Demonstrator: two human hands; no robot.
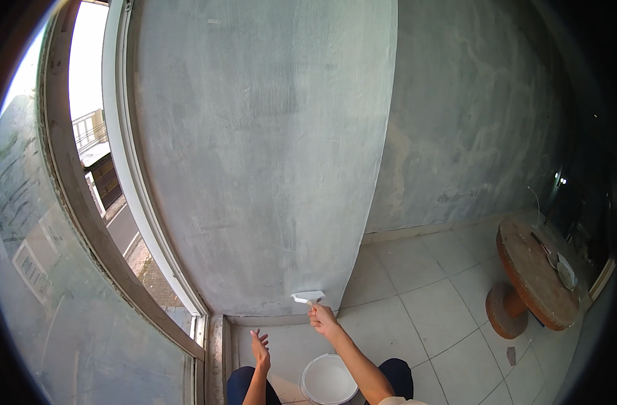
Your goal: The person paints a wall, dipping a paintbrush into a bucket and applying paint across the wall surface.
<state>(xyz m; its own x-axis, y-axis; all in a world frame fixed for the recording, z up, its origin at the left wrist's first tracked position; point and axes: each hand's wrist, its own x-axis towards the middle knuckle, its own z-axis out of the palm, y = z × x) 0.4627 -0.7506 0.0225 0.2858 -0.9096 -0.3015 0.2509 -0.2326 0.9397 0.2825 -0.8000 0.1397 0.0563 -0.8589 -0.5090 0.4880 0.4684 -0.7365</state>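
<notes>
Low on the grey wall (254, 169), my right hand (324, 319) grips the handle of a wide paintbrush (309, 297). Its white head is at the wall's surface near the bottom edge. My left hand (260, 346) is held up to the left, fingers apart, with nothing in it. On the floor between my knees stands a round white bucket (303, 383) with white material inside, probably paint. The wall shows vertical streaks, paler in some bands than others.
At left, an open window or door with a wooden frame (85, 202) and glass pane (65, 304) lets in daylight. A round wooden table (534, 277) with small things on it stands at right on the tiled floor (416, 324). Another wall (457, 115) lies farther back.
</notes>
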